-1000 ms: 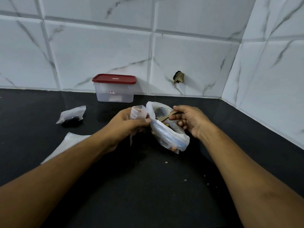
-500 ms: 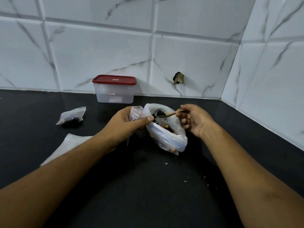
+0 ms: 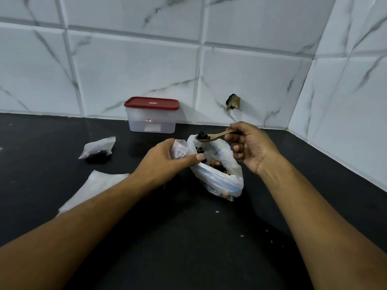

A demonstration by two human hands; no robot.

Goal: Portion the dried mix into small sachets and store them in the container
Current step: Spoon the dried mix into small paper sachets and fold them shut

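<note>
Spare flat sachets [image 3: 94, 185] lie nearest. The left hand [image 3: 167, 162] curls round a small sachet [image 3: 179, 149], touching the open bag of dried mix [image 3: 219, 178], likely to shorten the transfer. The right hand [image 3: 251, 147] pinches a wooden spoon [image 3: 219, 135] loaded with dark fruit over it. Beyond lie a filled sachet [image 3: 98, 148] and the lidded container [image 3: 151, 122], contents unclear.

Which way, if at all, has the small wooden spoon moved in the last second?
Yes. The small wooden spoon rose out of the clear plastic bag, carrying dark dried pieces, up toward the red-lidded plastic container.
</note>
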